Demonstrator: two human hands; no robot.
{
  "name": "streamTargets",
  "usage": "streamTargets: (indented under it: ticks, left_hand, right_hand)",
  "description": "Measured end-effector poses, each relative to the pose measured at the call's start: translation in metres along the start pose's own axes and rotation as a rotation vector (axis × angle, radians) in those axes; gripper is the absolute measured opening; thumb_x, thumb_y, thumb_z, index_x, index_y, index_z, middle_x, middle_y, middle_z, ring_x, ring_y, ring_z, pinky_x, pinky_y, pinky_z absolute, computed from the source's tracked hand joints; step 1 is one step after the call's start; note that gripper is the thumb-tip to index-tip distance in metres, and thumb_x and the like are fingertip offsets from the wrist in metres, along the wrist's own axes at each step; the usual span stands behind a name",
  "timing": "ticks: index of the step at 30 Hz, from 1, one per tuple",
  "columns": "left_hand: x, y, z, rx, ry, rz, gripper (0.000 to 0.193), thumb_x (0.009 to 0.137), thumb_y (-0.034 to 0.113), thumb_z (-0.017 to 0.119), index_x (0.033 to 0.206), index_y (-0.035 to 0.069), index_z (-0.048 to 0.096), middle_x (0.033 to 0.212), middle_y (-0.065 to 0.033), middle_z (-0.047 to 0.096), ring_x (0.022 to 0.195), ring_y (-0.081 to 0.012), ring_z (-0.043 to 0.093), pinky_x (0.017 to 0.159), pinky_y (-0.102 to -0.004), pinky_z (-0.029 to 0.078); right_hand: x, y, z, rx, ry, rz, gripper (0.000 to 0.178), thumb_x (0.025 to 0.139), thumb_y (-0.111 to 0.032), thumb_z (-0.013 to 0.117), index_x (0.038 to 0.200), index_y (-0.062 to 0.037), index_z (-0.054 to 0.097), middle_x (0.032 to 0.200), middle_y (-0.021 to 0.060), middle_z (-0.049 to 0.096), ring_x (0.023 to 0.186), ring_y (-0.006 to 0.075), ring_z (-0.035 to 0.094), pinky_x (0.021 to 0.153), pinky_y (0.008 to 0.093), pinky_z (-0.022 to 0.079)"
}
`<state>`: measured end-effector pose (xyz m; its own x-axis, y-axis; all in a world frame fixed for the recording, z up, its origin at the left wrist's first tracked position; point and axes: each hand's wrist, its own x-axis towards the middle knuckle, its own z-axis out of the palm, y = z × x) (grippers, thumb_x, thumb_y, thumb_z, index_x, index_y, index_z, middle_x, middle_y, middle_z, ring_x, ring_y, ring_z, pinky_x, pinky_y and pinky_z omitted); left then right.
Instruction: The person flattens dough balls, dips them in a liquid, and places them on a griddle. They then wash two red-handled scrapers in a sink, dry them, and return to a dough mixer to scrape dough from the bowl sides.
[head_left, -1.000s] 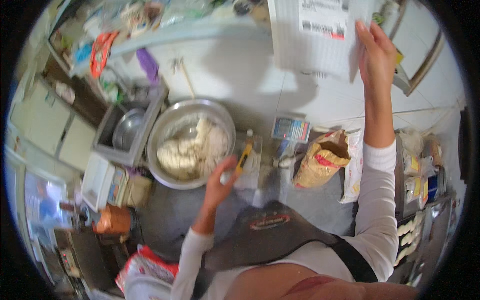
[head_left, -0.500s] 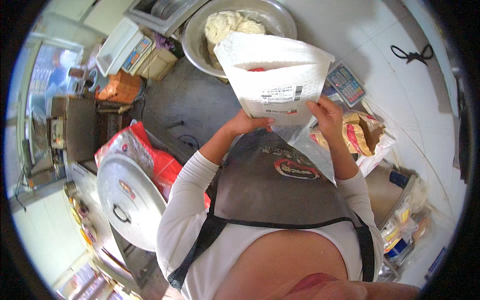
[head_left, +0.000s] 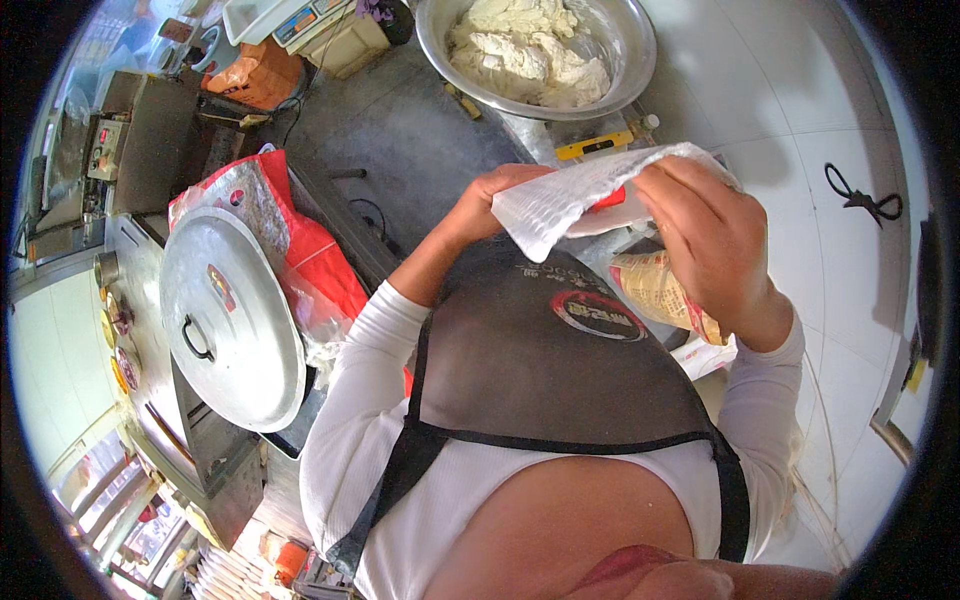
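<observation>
A white padded mailer envelope [head_left: 560, 205] is held in front of my dark apron [head_left: 540, 370], tipped so that its open mouth faces me. Inside the mouth shows part of something red [head_left: 609, 198], its kind hidden. My left hand [head_left: 487, 203] grips the envelope's left side, its fingertips behind the envelope. At the right side, my right hand [head_left: 712, 235] is closed over the envelope's edge with the fingers bent toward the opening; whether they also touch the red thing I cannot tell.
Beyond the envelope stands a large metal basin [head_left: 640, 75] of pale dough [head_left: 535, 60], near a yellow bar-shaped thing [head_left: 595, 146]. An open printed paper bag [head_left: 655, 285] is below my right hand. Leftward lie a round metal lid [head_left: 230, 330] and a red bag [head_left: 325, 265]. A black looped thing [head_left: 862, 200] is at right.
The envelope has been tilted so its mouth turns toward me and its label is out of sight. My right hand has risen from its lower corner to its upper edge. The view has shifted.
</observation>
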<state>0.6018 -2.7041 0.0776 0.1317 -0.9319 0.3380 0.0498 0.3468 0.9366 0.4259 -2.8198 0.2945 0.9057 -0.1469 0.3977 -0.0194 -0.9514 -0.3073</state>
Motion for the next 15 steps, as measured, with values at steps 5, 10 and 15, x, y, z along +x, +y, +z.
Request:
streamTargets:
  ticks: [5, 10, 15]
  left_hand:
    - [-0.007, -0.007, 0.000, 0.143, -0.010, -0.222, 0.033, 0.077, -0.003, 0.061, 0.109, 0.004, 0.061, 0.113, -0.0125, 0.060, 0.104, -0.0224, 0.057, 0.092, -0.0341, 0.042]
    - [-0.017, -0.024, -0.006, 0.295, -0.090, -0.436, 0.026, 0.078, 0.007, 0.064, 0.104, 0.003, 0.060, 0.101, -0.0136, 0.063, 0.091, -0.0204, 0.059, 0.082, -0.0337, 0.046]
    - [-0.037, -0.031, -0.010, 0.216, -0.109, -0.345, 0.019, 0.082, 0.013, 0.062, 0.099, 0.005, 0.061, 0.090, -0.0106, 0.065, 0.084, -0.0172, 0.058, 0.076, -0.0331, 0.046]
  right_hand:
    - [0.015, 0.000, -0.010, -0.101, -0.373, 0.126, 0.024, 0.068, -0.011, 0.068, 0.089, -0.0005, 0.062, 0.086, 0.0123, 0.060, 0.082, 0.0285, 0.059, 0.069, 0.0389, 0.048]
    - [0.021, 0.030, 0.027, -0.195, -0.625, 0.012, 0.017, 0.080, -0.016, 0.055, 0.091, -0.0039, 0.061, 0.078, 0.0173, 0.058, 0.074, 0.0353, 0.057, 0.066, 0.0451, 0.045]
    - [0.000, 0.064, 0.066, 0.277, -0.835, 0.420, 0.030, 0.076, 0.001, 0.052, 0.106, -0.0019, 0.057, 0.098, 0.0227, 0.060, 0.095, 0.0374, 0.057, 0.086, 0.0410, 0.043]
